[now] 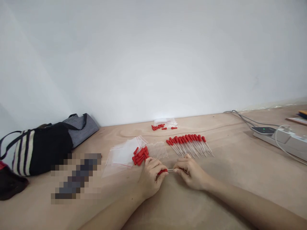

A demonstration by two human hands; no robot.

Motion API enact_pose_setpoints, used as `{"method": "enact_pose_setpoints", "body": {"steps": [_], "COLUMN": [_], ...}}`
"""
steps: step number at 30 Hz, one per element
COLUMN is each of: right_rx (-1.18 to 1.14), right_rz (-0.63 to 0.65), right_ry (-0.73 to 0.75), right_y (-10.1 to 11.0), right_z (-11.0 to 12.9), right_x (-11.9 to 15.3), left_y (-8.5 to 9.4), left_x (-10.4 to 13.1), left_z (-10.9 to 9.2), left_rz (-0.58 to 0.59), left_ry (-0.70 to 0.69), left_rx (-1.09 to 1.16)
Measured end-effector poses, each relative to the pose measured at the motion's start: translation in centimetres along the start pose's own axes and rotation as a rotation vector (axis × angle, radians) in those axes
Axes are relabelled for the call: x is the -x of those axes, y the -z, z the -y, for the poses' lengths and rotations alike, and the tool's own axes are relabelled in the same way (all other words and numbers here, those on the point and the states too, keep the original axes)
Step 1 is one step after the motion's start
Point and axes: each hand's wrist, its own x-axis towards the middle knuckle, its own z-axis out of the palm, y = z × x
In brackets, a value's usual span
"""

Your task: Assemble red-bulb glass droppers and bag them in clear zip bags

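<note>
Between thumb and fingers, my left hand (153,177) grips a red rubber bulb (162,171). My right hand (190,172) pinches a clear dropper tube (170,170), whose end meets the bulb; how far it sits inside is hidden. Just beyond my left hand lies a pile of loose red bulbs (140,156), partly on clear zip bags (122,155). A row of bare clear tubes (158,150) lies to the right of the pile. Past my right hand, several droppers with red bulbs (189,140) lie side by side in a slanted row.
Near the wall are more red bulbs (158,127) with a clear bag (168,121). Black and striped bags (50,147) stand at the left, behind a pixelated dark object (78,175). At the right, a phone-like device (263,130) rests on a white power strip (285,140) with cables.
</note>
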Motion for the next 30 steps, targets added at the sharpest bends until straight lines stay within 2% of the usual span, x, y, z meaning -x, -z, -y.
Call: {"method": "enact_pose_setpoints", "body": {"steps": [5, 11, 17, 23, 27, 30], "right_rx": [-0.131, -0.253, -0.443, -0.571, -0.497, -0.260], "right_rz": [0.019, 0.043, 0.131, 0.210, 0.219, 0.155], "right_ry": [-0.097, -0.171, -0.282, -0.310, -0.294, -0.190], "right_y": [0.0, -0.5, -0.7, -1.0, -0.8, 0.0], "right_z": [0.6, 0.4, 0.0, -0.6, -0.4, 0.0], "right_x": [-0.1, -0.3, -0.5, -0.5, -0.7, -0.8], "left_y": [0.3, 0.0, 0.0, 0.1, 0.0, 0.0], "left_x": [-0.1, 0.1, 0.0, 0.1, 0.0, -0.2], "left_z": [-0.4, -0.1, -0.3, -0.4, -0.2, 0.1], "left_rz": [0.000, -0.015, -0.023, -0.007, -0.001, -0.009], "left_ry": [-0.014, 0.000, -0.021, -0.034, -0.006, 0.036], "left_rx": [-0.023, -0.035, -0.025, -0.032, -0.030, -0.058]}}
